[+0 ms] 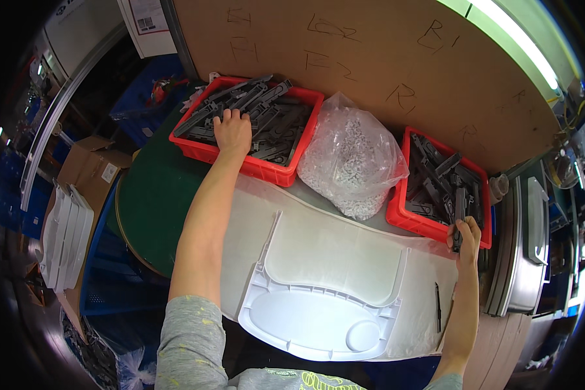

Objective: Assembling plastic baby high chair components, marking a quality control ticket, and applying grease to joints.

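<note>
My left hand (233, 133) is in the left red bin (266, 170), its fingers bent down among long dark grey plastic parts (283, 123). Whatever those fingers hold, if anything, is hidden under the hand. At the near edge of the right red bin (417, 223), my right hand (468, 239) is closed around one long grey plastic part (460, 207), which points up toward other parts of the same kind. Between my forearms lies a white plastic tray (292, 322) with a round recess at its right and a raised frame on its far side.
A clear plastic bag (354, 159) of small white pieces stands between the bins. A dark pen-like stick (437, 305) lies right of the tray. Behind rises a brown board (370, 52) with marks. At left, white panels (68, 237) lean near an open cardboard box (94, 169).
</note>
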`<state>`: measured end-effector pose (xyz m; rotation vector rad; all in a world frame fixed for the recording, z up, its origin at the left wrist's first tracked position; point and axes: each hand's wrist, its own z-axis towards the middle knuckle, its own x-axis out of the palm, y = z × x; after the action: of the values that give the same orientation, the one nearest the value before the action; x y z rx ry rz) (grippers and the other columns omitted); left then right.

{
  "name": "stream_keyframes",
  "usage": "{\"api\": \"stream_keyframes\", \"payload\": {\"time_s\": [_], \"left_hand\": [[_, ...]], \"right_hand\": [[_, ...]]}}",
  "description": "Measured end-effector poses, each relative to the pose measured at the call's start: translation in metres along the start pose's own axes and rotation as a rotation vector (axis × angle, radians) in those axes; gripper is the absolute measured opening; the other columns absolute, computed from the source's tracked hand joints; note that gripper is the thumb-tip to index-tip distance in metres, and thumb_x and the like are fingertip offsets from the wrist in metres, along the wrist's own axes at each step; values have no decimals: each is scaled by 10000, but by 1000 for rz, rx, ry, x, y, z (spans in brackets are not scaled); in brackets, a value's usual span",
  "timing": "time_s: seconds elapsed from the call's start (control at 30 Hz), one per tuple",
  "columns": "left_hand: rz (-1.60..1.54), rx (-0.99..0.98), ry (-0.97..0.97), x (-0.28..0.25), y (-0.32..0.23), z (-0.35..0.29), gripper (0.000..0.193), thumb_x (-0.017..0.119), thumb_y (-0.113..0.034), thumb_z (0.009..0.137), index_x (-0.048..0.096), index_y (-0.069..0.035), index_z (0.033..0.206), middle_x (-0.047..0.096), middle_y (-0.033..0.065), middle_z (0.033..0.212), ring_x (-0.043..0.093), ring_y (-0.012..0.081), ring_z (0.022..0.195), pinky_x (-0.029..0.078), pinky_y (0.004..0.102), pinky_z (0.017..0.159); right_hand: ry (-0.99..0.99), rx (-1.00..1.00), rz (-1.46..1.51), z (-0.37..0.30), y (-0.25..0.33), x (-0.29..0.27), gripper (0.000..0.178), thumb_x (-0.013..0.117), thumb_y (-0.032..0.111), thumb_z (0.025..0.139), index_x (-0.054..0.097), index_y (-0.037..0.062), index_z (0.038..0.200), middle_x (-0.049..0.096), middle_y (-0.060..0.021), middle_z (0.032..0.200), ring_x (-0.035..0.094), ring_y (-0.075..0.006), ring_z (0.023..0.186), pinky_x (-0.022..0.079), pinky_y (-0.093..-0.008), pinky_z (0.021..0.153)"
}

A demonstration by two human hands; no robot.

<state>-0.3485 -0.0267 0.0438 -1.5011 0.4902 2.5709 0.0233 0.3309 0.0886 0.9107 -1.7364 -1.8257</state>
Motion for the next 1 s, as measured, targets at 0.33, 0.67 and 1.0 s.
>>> {"api": "stream_keyframes", "payload": {"time_s": [0.33, 0.67, 1.0], "left_hand": [[-1642, 107, 104, -88, 12, -29, 382, 555, -162, 886, 478, -88, 1253, 618, 66, 859, 603, 137, 768, 481, 252, 659], [-2679, -881, 967, -145, -14, -233, 494, 441, -295, 912, 379, 38, 1271, 389, 22, 711, 327, 78, 520, 267, 184, 364], [-2259, -927, 723, -139, -7, -237, 414, 430, -141, 868, 442, 41, 1239, 427, 3, 727, 398, 88, 622, 362, 232, 501]], "right_hand": [[72, 190, 607, -94, -9, 2, 204, 528, 201, 900, 447, 52, 1014, 465, -36, 701, 464, -108, 568, 388, -243, 483], [-42, -22, -761, -118, -46, 55, 292, 486, 261, 880, 483, -30, 904, 581, -200, 677, 587, -346, 614, 462, -422, 588], [148, 128, -1075, -107, -58, 74, 398, 432, 340, 869, 412, -33, 1004, 597, -304, 769, 591, -455, 757, 450, -510, 702]]}}
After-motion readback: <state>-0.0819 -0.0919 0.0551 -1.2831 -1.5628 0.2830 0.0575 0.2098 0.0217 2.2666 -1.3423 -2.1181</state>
